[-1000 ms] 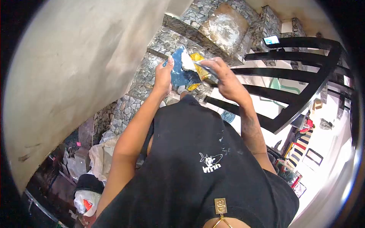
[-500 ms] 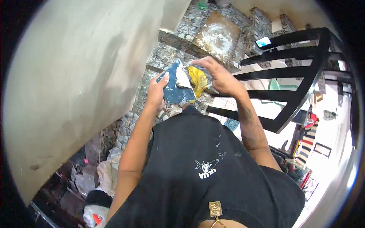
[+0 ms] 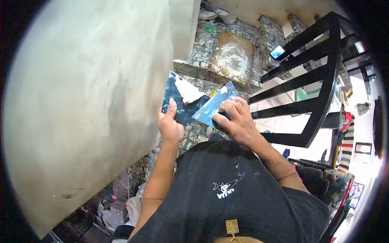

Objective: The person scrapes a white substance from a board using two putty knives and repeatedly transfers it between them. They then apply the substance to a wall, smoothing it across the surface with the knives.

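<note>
My left hand (image 3: 171,123) grips the lower left edge of a dark blue putty blade (image 3: 187,112), its thumb laid on the face. A thick lump of white putty (image 3: 188,90) lies across the blade's upper part, with smears below it. My right hand (image 3: 238,121) is closed on a second, shiny blue putty knife (image 3: 215,104), fingers curled over its back edge. This knife tilts toward the left and its lower corner overlaps the dark blade in this view. A scrap of something yellow (image 3: 213,94) shows behind the knife, mostly hidden.
A grey, smoothed wall (image 3: 93,101) rises close on my left. To the right runs a black railing (image 3: 291,109), with a lit phone screen (image 3: 277,52) near its upper part. A white-smeared board (image 3: 233,56) lies on the stone-patterned floor ahead. Bags (image 3: 111,214) are at lower left.
My right hand has gone from beside the yellow bag to holding a putty knife close to the dark blade. The left hand and its blade now appear lower, and the view has shifted.
</note>
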Action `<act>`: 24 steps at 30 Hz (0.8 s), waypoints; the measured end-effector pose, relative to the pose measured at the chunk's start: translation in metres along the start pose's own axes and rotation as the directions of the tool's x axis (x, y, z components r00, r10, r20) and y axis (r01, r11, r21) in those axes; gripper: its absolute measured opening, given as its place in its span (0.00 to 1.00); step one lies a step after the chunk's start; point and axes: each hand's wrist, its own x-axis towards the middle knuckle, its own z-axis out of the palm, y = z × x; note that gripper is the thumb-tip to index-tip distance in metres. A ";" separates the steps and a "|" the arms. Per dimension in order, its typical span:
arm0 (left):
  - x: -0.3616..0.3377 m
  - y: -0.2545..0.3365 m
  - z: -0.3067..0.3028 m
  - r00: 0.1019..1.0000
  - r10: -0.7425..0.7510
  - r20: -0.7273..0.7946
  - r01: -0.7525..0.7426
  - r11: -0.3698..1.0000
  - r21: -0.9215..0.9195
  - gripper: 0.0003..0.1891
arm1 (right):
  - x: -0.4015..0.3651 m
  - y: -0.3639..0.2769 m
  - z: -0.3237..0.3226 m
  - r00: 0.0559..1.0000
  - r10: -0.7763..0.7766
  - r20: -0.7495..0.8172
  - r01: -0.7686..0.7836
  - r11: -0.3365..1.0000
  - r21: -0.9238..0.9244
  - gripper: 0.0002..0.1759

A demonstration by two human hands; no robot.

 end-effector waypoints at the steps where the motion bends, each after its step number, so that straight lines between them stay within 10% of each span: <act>1: -0.004 0.006 0.008 0.999 0.008 0.044 -0.008 1.000 0.020 0.11 | -0.001 -0.002 -0.002 1.000 0.012 -0.012 -0.012 1.000 -0.012 0.19; 7: -0.010 0.019 0.027 0.993 0.055 0.105 -0.061 0.997 0.048 0.12 | -0.006 0.008 -0.016 0.976 0.069 -0.208 -0.053 0.995 0.079 0.19; 11: -0.005 0.018 0.020 0.989 0.140 -0.057 -0.132 0.983 0.127 0.12 | -0.010 0.021 -0.020 0.874 0.478 -0.084 -0.329 0.711 0.622 0.32; 17: 0.039 -0.011 -0.045 0.949 -0.317 -0.001 0.268 0.802 0.534 0.09 | -0.001 0.060 0.027 0.963 0.222 0.153 -0.268 0.727 0.632 0.39; 24: 0.087 -0.077 -0.073 0.893 -0.446 -0.055 0.396 0.723 0.566 0.11 | 0.011 0.101 0.148 0.945 0.124 0.301 -0.286 0.761 0.582 0.36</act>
